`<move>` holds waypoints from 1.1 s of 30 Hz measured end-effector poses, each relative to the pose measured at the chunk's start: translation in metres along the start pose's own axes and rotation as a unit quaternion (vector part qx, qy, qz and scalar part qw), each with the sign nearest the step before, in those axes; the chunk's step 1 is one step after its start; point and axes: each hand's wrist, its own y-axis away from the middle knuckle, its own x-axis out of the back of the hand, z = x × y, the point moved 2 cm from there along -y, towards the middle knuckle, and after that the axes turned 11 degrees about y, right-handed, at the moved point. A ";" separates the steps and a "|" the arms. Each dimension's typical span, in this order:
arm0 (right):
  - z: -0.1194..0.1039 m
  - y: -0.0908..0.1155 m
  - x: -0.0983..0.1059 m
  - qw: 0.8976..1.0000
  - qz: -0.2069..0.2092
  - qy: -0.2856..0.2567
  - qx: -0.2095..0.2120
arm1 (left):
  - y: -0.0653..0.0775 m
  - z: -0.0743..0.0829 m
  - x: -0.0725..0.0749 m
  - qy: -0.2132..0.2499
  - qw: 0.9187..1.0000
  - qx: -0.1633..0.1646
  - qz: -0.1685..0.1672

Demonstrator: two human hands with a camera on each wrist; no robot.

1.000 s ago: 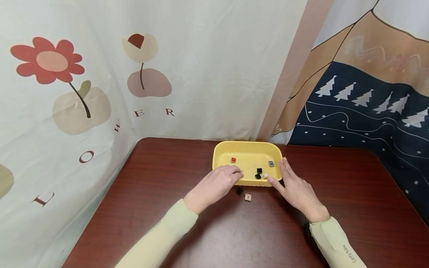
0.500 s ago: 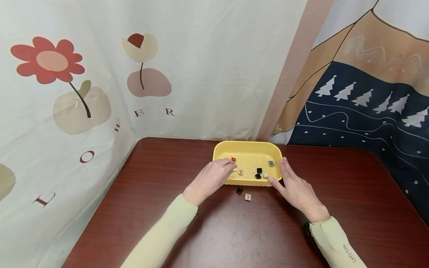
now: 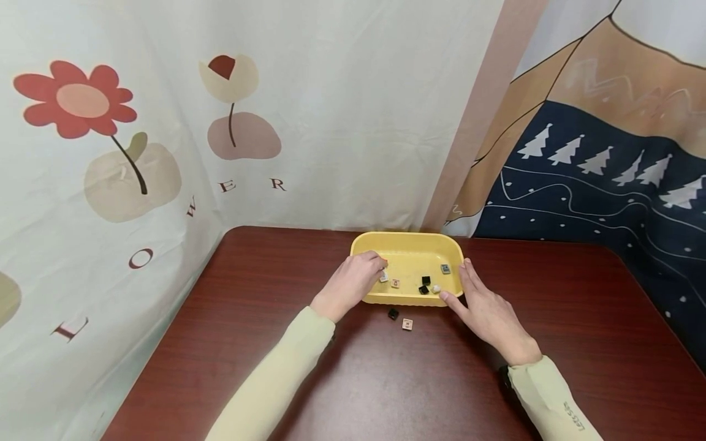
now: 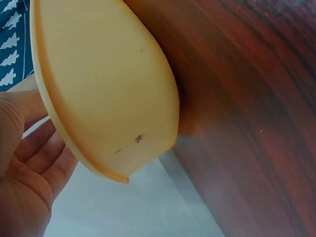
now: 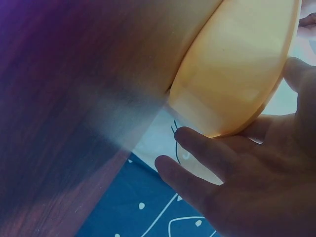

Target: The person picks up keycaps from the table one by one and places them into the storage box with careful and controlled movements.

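A yellow plastic tray (image 3: 408, 241) stands at the back of the table in the head view. My left hand (image 3: 353, 278) reaches over its left front rim, fingertips curled at a small red block (image 3: 385, 263), mostly covered by them. Just below those fingertips lies a white block (image 3: 383, 277), beside a pinkish block (image 3: 395, 283). Against the tray's right end rests my right hand (image 3: 493, 312), fingers extended along the outside and thumb at the front rim. The right wrist view shows the right fingers (image 5: 207, 153) straight; in the left wrist view the rim hides the left fingertips.
Inside the tray, toward the right, lie two black blocks (image 3: 426, 280), a whitish piece (image 3: 436, 288) and a blue-grey block (image 3: 445, 269). On the dark wooden table (image 3: 386, 392), a black block (image 3: 393, 313) and a pinkish block (image 3: 407, 324) lie in front. Printed curtains (image 3: 342, 122) hang behind.
My left hand has moved left and back inside the tray, from the pinkish block past the white block to the red one. The right hand stays at the tray's right end.
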 end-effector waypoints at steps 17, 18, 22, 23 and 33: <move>-0.001 0.000 0.000 1.000 -0.005 0.002 -0.003 | -0.024 -0.005 -0.008 -0.073 0.993 0.070 -0.064; -0.001 0.000 0.001 1.000 -0.004 0.002 -0.003 | -0.026 -0.006 -0.009 -0.075 0.992 0.073 -0.070; -0.001 -0.001 0.002 1.000 -0.002 0.003 -0.002 | -0.030 -0.007 -0.012 -0.075 0.989 0.090 -0.088; -0.001 0.000 0.002 1.000 -0.001 0.003 -0.002 | -0.031 -0.008 -0.013 -0.074 0.989 0.093 -0.089; -0.002 0.000 0.001 1.000 -0.003 0.002 -0.004 | -0.034 -0.012 -0.022 -0.091 0.986 0.104 -0.094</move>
